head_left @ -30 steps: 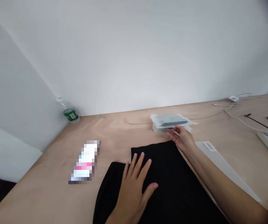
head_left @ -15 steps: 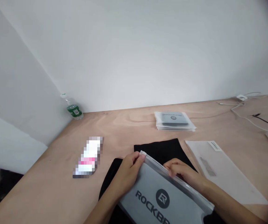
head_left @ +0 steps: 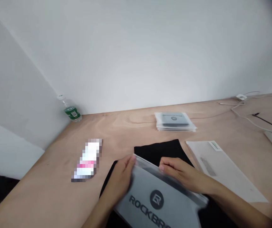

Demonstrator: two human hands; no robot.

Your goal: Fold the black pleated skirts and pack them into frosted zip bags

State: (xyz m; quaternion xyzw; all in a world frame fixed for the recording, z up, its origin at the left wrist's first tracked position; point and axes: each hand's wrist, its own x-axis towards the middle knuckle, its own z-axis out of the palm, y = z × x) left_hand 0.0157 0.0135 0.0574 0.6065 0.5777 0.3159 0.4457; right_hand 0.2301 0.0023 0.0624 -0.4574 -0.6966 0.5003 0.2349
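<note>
A frosted plastic bag (head_left: 147, 190) with a round logo and dark lettering is tilted above a black cloth (head_left: 159, 152) at the lower middle. My left hand (head_left: 123, 174) pinches the bag's upper left corner. Along the top strip of the bag, my right hand (head_left: 181, 171) is closed on the edge, thumb and finger together. The bag's lower part runs out of the frame. Black cloth also shows to the left of and beneath the bag.
Behind lies a stack of flat bags (head_left: 176, 122). A larger translucent bag (head_left: 228, 174) is at the right, a pixelated phone-like object (head_left: 87, 160) at the left. A bottle (head_left: 71, 110) stands in the corner; cables (head_left: 242, 114) trail at the back right.
The bag has shifted slightly left with both hands. My right hand has moved left along its top strip. The surroundings have shifted slightly left in view.
</note>
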